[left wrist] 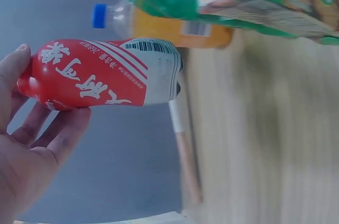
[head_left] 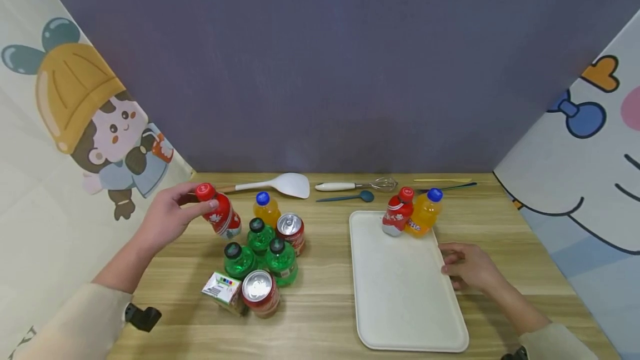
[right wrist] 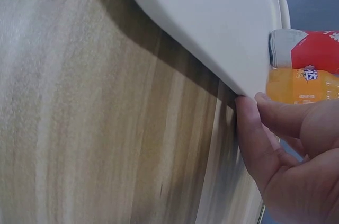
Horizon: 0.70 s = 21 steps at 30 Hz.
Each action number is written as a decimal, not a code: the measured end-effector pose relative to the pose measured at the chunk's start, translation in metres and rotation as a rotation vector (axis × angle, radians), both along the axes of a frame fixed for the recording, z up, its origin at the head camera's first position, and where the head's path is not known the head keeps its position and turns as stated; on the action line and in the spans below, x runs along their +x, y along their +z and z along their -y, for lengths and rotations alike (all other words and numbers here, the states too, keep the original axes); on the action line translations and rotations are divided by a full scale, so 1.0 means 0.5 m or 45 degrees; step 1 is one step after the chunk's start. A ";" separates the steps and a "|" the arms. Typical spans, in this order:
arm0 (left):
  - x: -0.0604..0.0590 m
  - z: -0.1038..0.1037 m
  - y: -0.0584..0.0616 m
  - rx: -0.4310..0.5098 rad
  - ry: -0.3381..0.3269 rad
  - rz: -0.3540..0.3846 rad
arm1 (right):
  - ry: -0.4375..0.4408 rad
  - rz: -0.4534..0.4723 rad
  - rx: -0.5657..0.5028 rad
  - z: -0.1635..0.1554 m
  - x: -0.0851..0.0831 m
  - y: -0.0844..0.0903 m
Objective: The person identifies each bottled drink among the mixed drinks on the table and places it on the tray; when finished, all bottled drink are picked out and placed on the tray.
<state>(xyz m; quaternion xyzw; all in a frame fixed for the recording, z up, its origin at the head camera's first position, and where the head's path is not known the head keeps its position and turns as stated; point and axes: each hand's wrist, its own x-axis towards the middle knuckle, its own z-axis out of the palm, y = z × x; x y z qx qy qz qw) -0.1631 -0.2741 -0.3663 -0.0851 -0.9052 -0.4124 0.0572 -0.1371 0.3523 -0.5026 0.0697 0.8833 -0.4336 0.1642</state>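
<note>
- Left hand (head_left: 165, 218) grips a red bottle (head_left: 218, 211) by its neck, tilted above the desk (head_left: 320, 315).
- Right hand (head_left: 467, 266) rests against the tray (head_left: 400, 288) edge, fingers loosely curled, holding nothing.

I see a wooden table (head_left: 325, 315) with a pale, matt grain. On its right half lies a smooth, matt cream plastic tray (head_left: 400, 293). The red bottle (head_left: 220, 214) in my left hand (head_left: 165, 221) is plastic under a glossy printed wrap, and so is the red bottle at the tray's far edge (head_left: 397, 213). The green bottles (head_left: 260, 251) are clear, shiny plastic. The cans (head_left: 260, 290) have bright metal tops. The small carton (head_left: 223, 290) looks like printed paper. Near the table's far edge, the whisk (head_left: 382, 184) has shiny metal wires.
</note>
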 end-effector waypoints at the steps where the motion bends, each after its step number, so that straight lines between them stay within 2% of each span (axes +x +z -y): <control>1: -0.001 0.000 0.006 -0.004 0.008 -0.004 | 0.002 -0.002 0.003 0.000 0.000 0.000; 5: -0.007 -0.008 0.037 -0.022 0.031 -0.013 | 0.001 -0.002 0.009 0.001 -0.001 0.002; 10: -0.021 -0.029 0.071 -0.031 0.013 -0.037 | 0.000 -0.003 0.003 0.001 0.000 0.005; 21: -0.048 -0.101 0.123 -0.023 -0.049 -0.038 | -0.006 0.000 0.004 0.002 0.001 0.004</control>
